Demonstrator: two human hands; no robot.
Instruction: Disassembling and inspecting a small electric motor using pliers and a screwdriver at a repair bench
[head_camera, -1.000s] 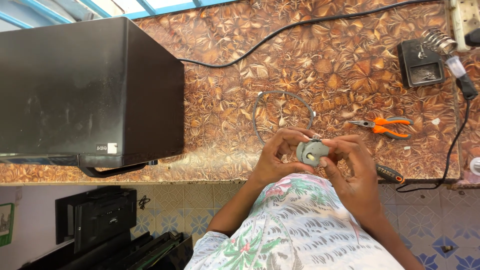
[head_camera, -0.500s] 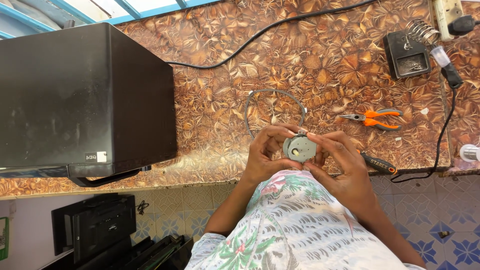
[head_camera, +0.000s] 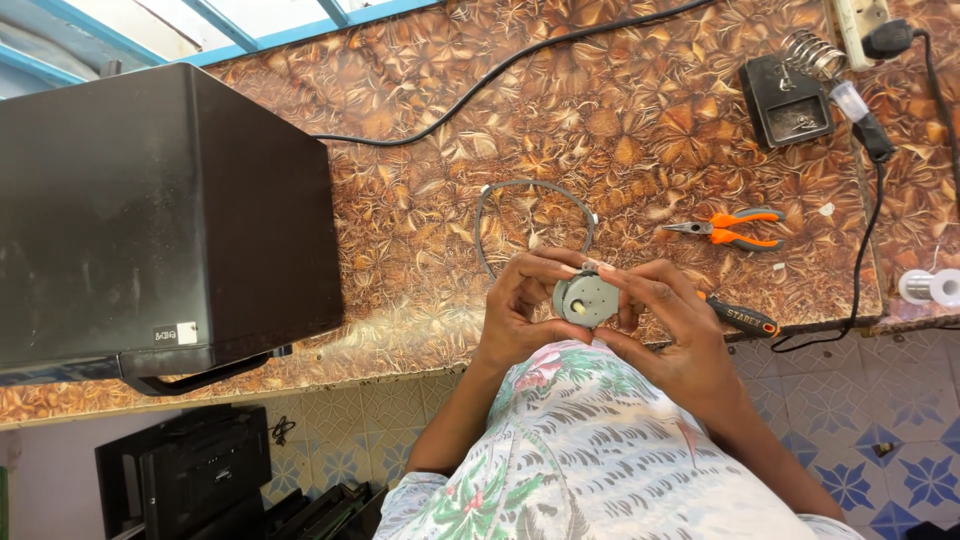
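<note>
Hands: left hand (head_camera: 520, 305) and right hand (head_camera: 672, 325) together, fingertips clamped on one small round grey motor (head_camera: 586, 299).
Motor position: held in the air just over the near edge of the tabletop (head_camera: 420, 240), close to the person's chest.
Risk, drop: grip is by fingertips only; a slip likely sends the motor past the edge to the floor.
Risk, wire: grey cable (head_camera: 530, 190) loops from the motor onto the tabletop; a hard turn could strain its joint, I judge.
Risk, tools: screwdriver (head_camera: 740, 318) lies at the edge, near the right wrist; an elbow move could knock it off.
Count: motor 1; cable 1; pliers (head_camera: 725, 228) 1; screwdriver 1; solder stand (head_camera: 790, 95) 1; black box (head_camera: 150, 220) 1; solder spool (head_camera: 930, 287) 1.
</note>
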